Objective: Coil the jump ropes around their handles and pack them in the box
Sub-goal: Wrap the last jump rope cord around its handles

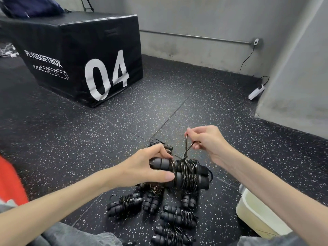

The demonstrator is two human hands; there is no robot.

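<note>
**Rope Wound on Handles, Loop Pinched Above the Floor**

The left hand (pixel 150 167) gripped a pair of black handles (pixel 160 164), thumb below and fingers curled over the top, holding them above the speckled black floor (pixel 74 139). A dark rope (pixel 188 174) was wound in tight coils around the handles just beside the thumb. The right hand (pixel 205 139) was raised just above the coils and pinched a short loop (pixel 187 148) of that rope between thumb and fingertips, the loop running down taut into the wrapped bundle.

Below the hands, several finished bundles (pixel 177 217) lay on the floor in a loose cluster, each a pair of black handles with rope wound round the middle. One bundle (pixel 124 204) lay at the left edge of the cluster, and another (pixel 170 235) sat nearest the person.

A pale plastic box (pixel 255 215) stood on the floor at the right, just under the right forearm. Only its near corner and rim showed, and what lay inside could not be told. None of the visible bundles was inside it; all lay on the floor beside it.

Farther off, a large black padded block (pixel 79 55) marked "04" stood on the floor near the grey wall (pixel 204 18). A white power strip (pixel 256 92) lay by the wall at the right.
</note>
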